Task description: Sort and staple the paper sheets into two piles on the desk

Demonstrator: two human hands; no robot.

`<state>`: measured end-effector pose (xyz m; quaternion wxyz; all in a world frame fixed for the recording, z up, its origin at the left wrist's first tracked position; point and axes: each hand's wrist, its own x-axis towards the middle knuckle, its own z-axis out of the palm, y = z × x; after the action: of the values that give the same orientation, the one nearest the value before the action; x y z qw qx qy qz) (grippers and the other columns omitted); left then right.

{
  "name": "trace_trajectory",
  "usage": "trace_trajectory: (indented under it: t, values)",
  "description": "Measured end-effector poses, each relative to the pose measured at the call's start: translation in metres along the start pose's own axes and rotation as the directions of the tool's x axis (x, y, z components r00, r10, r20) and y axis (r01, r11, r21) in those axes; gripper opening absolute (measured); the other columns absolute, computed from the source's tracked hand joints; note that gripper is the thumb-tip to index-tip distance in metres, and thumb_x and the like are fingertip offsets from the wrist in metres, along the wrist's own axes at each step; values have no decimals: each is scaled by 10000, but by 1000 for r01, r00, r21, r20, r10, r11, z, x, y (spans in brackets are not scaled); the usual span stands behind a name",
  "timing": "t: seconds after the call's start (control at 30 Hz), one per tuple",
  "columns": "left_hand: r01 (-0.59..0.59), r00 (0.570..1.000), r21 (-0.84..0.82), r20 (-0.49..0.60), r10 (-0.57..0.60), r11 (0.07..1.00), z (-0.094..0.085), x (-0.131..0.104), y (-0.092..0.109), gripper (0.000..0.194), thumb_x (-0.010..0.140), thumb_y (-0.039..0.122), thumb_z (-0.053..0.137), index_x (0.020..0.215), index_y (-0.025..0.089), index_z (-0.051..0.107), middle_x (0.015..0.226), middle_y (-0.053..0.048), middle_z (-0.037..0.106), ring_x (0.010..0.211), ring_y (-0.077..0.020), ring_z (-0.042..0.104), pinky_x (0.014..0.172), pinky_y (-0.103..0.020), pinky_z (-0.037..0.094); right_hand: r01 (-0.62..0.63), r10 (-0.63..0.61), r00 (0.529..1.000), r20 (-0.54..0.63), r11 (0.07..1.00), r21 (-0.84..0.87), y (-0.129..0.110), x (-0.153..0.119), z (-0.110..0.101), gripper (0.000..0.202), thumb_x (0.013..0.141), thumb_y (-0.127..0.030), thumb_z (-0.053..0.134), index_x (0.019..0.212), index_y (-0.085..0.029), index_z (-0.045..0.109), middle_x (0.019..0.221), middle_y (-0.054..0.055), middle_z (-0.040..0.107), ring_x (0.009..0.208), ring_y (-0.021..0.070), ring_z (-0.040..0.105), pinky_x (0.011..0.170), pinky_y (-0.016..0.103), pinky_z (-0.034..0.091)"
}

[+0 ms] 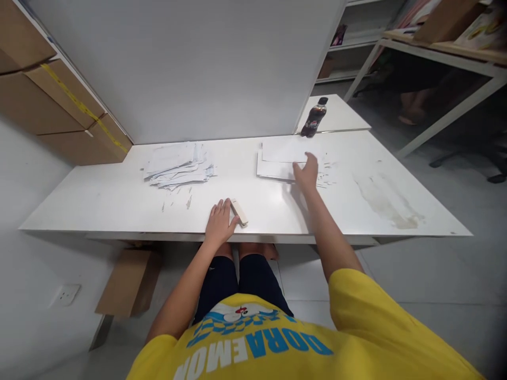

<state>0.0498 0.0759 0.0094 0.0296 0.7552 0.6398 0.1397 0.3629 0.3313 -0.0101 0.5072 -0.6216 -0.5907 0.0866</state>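
Observation:
A beige stapler (238,212) lies near the front edge of the white table. Flat on the tabletop beside it rests my left hand (221,221), fingers stretched out, with the index finger and thumb close against the stapler's left side. My right hand (307,171) is over the right edge of a small stack of white paper sheets (275,168), thumb and index finger apart; whether it touches the top sheet I cannot tell. Farther left sits a messier pile of papers (174,166) with uneven edges.
A cola bottle (314,119) stands at the back right, near the grey partition (198,68). Cardboard boxes (79,119) are stacked at the left, another box (129,282) is below the table. Smudges (388,203) mark the right tabletop. A person's foot (412,115) shows under another desk.

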Motion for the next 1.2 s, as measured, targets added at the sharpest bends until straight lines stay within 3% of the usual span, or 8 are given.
trace_trajectory:
  t: [0.13,0.27,0.47,0.7,0.8,0.97,1.1,1.2]
  values:
    - [-6,1000,-12,-1,6,1000,-1,1,1,666,978,479,259,1500,66,273,1527,-156,364,1443,-300,264,1170,-443,187,96,-59,977,203,979,-178,-7,-67,-9,515,854,-349,469,1305,-99,482,1393,214,450,1311,311,370,1107,502,262]
    - [-5,1000,-16,-6,5,1000,-1,2,2,662,979,467,259,1492,49,286,1530,-160,355,1442,-310,260,1173,-444,178,193,-88,942,323,930,-312,-21,-80,-19,520,856,-314,457,1334,-109,478,1329,198,515,1229,331,413,1082,532,222]
    - [-18,1000,-29,-25,17,999,0,3,0,663,978,477,265,1484,51,303,1521,-169,369,1435,-323,274,1170,-458,184,331,-177,913,366,846,-417,-44,-82,-36,357,903,-224,378,1106,-162,666,1069,170,597,1002,312,468,933,460,292]
    - [-8,997,-39,-81,5,999,4,-1,-2,607,982,449,276,1473,99,340,1493,-147,422,1417,-299,321,1161,-446,235,387,-289,914,286,836,-389,-45,-113,-61,281,877,-156,433,968,-182,698,1065,137,636,1013,298,510,914,448,344]
    - [49,992,-137,-108,-64,989,1,9,-9,568,986,416,262,1467,127,355,1384,-140,549,1312,-271,469,1093,-426,353,372,-286,915,285,872,-319,-45,-124,-63,238,852,-186,495,995,-188,685,1110,134,643,1048,303,527,924,463,374]
    - [160,981,-131,-86,-172,978,-35,76,-59,648,932,400,387,1510,132,264,1325,-141,590,1164,-276,576,982,-400,453,356,-328,919,218,929,-101,-36,-121,-63,276,849,-164,468,1032,-213,670,1186,111,637,1115,279,541,954,457,422]
    - [227,959,121,-199,-200,966,-63,143,-127,701,872,378,472,1474,51,324,1520,-195,355,1423,-359,263,1146,-493,232,181,-183,980,74,983,38,-24,-111,-60,290,828,-154,440,994,-231,666,1155,96,626,1121,263,549,981,465,438]
    - [355,920,157,-235,-314,922,-59,164,-163,724,888,412,439,1448,-31,319,1540,-263,265,1451,-391,160,1153,-536,155,69,-69,998,4,993,97,-19,-107,-57,267,821,-190,454,987,-236,657,1195,87,599,1156,250,537,1005,463,437]
